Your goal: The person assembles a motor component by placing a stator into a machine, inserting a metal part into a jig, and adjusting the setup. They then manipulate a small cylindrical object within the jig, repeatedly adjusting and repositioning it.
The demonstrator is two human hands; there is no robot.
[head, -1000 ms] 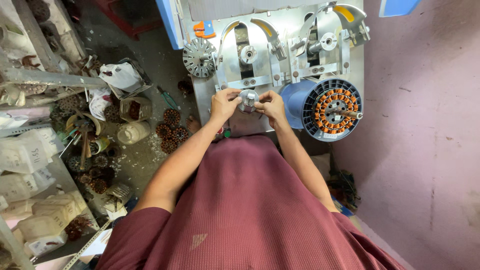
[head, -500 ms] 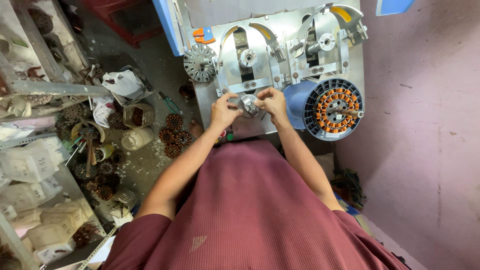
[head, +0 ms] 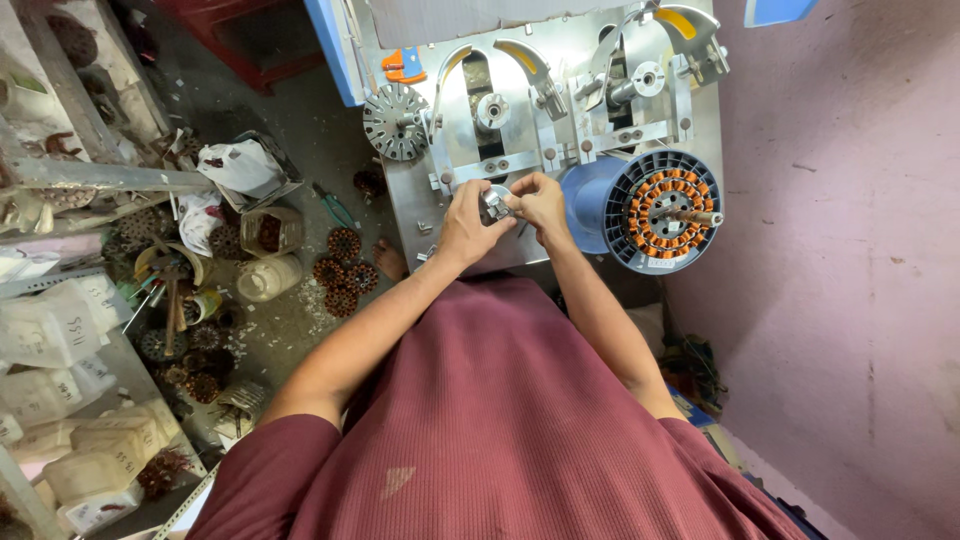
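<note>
Pinched between left hand & right hand, fingers closed on it, a small round grey metal part is held just left of the blue-shrouded copper-wound stator; prob. rigid, dense, best gripped by rim.

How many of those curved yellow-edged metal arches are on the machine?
3: two side by side above the hands, the left arch and the middle arch, and the right arch at the top right corner. Others may lie out of view.
</note>
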